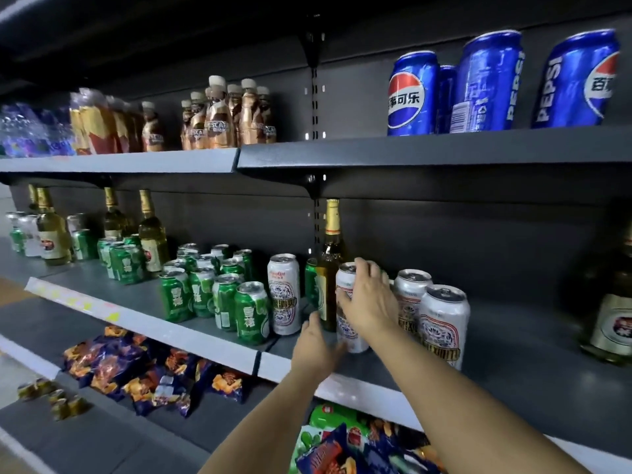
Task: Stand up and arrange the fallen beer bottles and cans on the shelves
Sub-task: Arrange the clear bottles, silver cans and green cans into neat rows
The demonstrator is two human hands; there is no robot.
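On the middle shelf (513, 357) my right hand (371, 299) grips an upright white beer can (347, 323) round its upper half. My left hand (316, 343) reaches in low beside that can, fingers touching the base of a tall brown beer bottle (330, 268) with a gold foil neck. Two more white cans (443, 323) stand just right of my right hand, and another white can (284, 294) stands to the left. A cluster of upright green cans (222, 289) fills the shelf further left.
Another beer bottle (612, 323) stands at the far right of the middle shelf. Blue Pepsi cans (489, 83) and small brown bottles (222, 118) stand on the upper shelf. Snack bags (143, 367) lie on the lower shelf. More bottles and green cans (51, 234) stand far left.
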